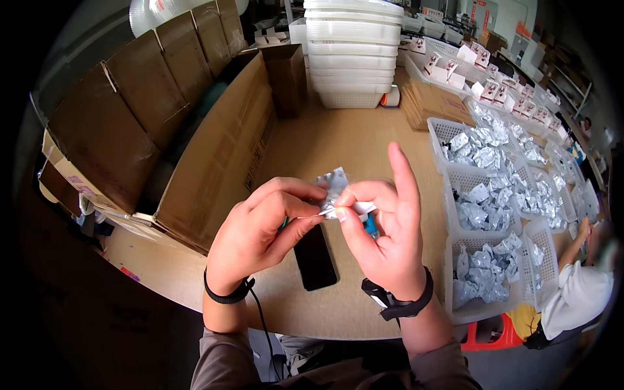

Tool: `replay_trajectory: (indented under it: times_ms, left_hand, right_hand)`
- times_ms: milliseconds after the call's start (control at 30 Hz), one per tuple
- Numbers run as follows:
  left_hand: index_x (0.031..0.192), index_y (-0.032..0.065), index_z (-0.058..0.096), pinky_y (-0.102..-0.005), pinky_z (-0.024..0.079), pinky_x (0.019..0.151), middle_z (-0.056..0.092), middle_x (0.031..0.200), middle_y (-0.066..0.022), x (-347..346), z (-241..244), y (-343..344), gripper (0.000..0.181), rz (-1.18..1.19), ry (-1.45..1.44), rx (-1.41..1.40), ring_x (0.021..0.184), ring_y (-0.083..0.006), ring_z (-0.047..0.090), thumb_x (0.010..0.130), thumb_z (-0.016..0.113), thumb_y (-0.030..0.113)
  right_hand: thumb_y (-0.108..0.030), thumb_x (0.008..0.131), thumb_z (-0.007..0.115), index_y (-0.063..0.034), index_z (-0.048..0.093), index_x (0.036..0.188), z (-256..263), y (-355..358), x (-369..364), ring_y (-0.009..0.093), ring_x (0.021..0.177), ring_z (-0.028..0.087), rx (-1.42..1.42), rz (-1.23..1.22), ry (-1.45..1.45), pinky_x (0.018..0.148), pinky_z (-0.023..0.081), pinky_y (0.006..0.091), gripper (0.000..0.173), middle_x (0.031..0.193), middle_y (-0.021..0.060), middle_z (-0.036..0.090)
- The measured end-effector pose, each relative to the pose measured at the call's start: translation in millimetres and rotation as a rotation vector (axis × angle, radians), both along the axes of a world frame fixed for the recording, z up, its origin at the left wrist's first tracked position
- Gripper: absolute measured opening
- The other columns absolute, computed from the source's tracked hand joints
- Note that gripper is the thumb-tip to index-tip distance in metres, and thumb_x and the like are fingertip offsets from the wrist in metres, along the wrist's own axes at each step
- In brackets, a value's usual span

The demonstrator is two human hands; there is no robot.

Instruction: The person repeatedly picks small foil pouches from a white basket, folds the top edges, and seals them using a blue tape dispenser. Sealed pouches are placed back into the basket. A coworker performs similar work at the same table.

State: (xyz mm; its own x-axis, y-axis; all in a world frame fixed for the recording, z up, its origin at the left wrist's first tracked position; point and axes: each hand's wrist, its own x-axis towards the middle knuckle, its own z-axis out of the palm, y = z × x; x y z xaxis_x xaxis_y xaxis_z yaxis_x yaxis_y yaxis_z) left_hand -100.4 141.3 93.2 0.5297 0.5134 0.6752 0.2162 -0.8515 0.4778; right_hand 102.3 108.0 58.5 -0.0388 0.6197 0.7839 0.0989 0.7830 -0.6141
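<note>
Between my two hands is a small silvery foil pouch (334,181), held above the table. My left hand (267,229) pinches its near edge between thumb and fingers. The thumb and index finger of my right hand (390,219) grip the same edge close by, while one finger points up. A white piece and a blue piece (370,225) show beside my right palm; what they belong to is partly hidden. Below the hands a black smartphone (316,258) lies on the wooden tabletop (360,302). Both wrists wear black bands.
At left stands a large open cardboard box (219,141). White plastic baskets (451,273) of foil pouches line the right side. Stacked white bins (355,53), a tape roll (391,96) and flat cardboard (434,102) lie at the back. A seated person (577,292) is at right.
</note>
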Motion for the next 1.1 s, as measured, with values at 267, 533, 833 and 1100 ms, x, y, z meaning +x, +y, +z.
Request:
replay_trajectory:
  times_ms: [267,533,833,1100]
  left_hand:
    - [0.100,0.0055,0.065,-0.0366,0.063,0.081,0.071,0.121,-0.0115,1.3,5.4,-5.3,0.024,0.242,0.110,0.375,0.108,-0.0307,0.073,0.083,0.081,0.004]
    - [0.100,0.0052,0.064,-0.0380,0.062,0.084,0.070,0.123,-0.0145,0.9,0.2,-0.2,0.025,0.237,0.079,0.359,0.110,-0.0329,0.072,0.082,0.082,0.004]
    - [0.099,0.0048,0.064,-0.0380,0.062,0.083,0.070,0.125,-0.0152,2.4,0.9,-3.8,0.025,0.212,0.065,0.324,0.111,-0.0344,0.072,0.082,0.082,0.003]
    - [0.100,0.0050,0.064,-0.0380,0.062,0.083,0.070,0.125,-0.0149,3.7,1.7,-3.4,0.026,0.195,0.073,0.316,0.111,-0.0345,0.072,0.082,0.082,0.003]
  right_hand:
    - [0.007,0.092,0.066,0.0047,0.019,0.159,24.6,-3.1,12.8,0.019,0.105,0.064,-0.065,0.022,0.281,0.104,0.047,0.0379,0.083,0.109,0.0122,0.068]
    - [0.010,0.090,0.066,0.0030,0.031,0.154,24.1,-15.8,9.6,0.013,0.086,0.061,-0.089,0.049,0.007,0.082,0.049,0.0264,0.073,0.097,0.0096,0.067]
    - [0.008,0.084,0.073,-0.0028,0.058,0.130,21.1,-14.4,1.3,0.023,0.085,0.063,-0.086,-0.059,-0.152,0.076,0.053,0.0339,0.050,0.092,0.0064,0.068]
    - [0.008,0.085,0.073,-0.0032,0.062,0.116,27.3,-13.6,2.0,0.026,0.086,0.066,-0.028,-0.145,-0.258,0.078,0.054,0.0370,0.035,0.093,0.0084,0.069]
